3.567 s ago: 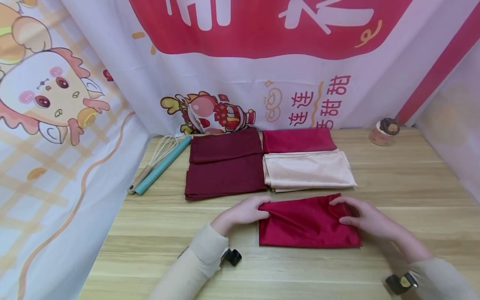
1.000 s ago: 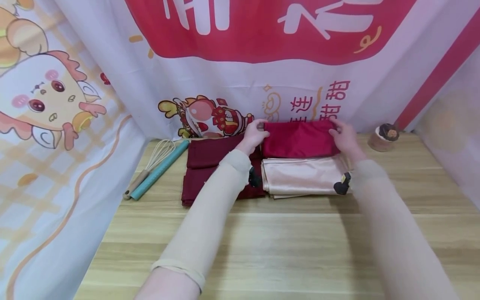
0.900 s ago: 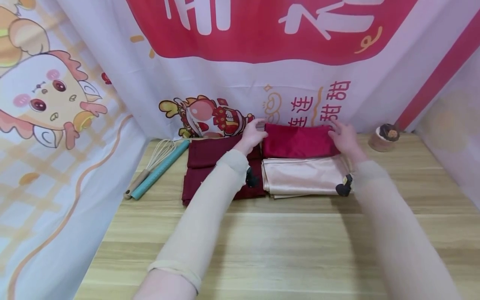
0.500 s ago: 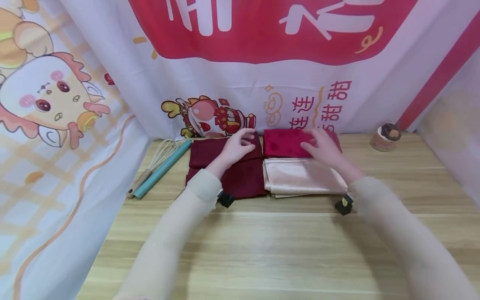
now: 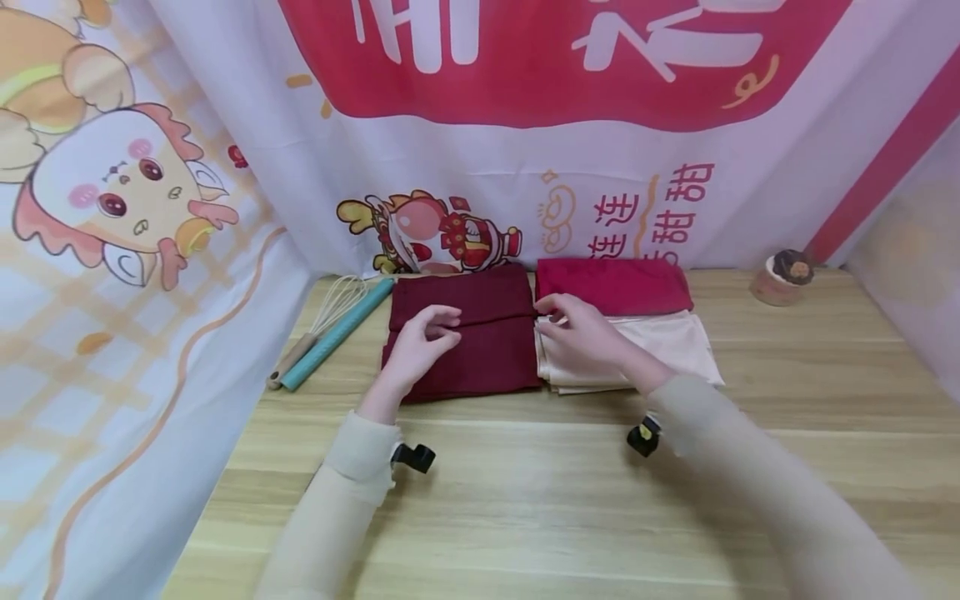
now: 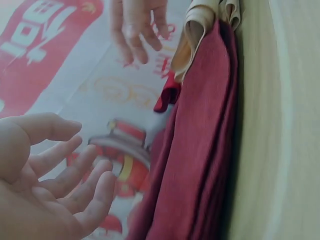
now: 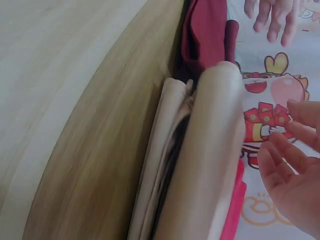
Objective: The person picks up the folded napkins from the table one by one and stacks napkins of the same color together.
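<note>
Right wrist: cropped right hand (image 7: 298,187)

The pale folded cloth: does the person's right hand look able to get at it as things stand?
Probably yes: the right hand holds nothing and hovers over the pale folded cloth, with no other cloth seen lying on top.

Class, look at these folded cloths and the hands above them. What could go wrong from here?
1. The right hand hovers over the cream cloth; dipping, it might disturb the loosely layered edges.
2. The bright red cloth lies against the cream one, so pulling either could drag the other.
3. The teal rod lies near the maroon cloths; rolling, it may nudge them.
</note>
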Action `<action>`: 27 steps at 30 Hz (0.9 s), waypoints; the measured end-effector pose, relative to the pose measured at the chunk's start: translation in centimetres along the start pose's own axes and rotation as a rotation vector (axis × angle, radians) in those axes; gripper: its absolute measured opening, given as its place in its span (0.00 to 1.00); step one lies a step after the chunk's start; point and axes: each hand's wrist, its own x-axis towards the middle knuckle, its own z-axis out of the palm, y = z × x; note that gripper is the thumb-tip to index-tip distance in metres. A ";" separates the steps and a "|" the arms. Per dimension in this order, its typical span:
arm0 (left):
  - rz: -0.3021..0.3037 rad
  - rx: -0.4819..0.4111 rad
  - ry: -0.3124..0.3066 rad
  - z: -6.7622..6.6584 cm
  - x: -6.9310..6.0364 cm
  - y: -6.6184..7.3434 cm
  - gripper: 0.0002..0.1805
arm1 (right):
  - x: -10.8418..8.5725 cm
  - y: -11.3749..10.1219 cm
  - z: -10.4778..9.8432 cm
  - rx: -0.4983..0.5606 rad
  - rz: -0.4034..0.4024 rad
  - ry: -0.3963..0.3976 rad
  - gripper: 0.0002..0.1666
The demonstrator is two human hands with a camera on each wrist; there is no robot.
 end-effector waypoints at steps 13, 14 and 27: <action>-0.097 -0.011 0.153 -4.6 -3.2 -4.3 0.20 | 3.9 0.9 2.4 -0.141 -0.015 -0.062 0.12; -0.113 -0.005 0.159 -4.9 -3.3 -4.7 0.20 | 4.0 0.9 2.4 -0.154 -0.011 -0.066 0.12; -0.255 0.013 0.159 -6.0 -5.2 -7.0 0.29 | 4.5 1.9 3.4 -0.291 0.018 -0.125 0.15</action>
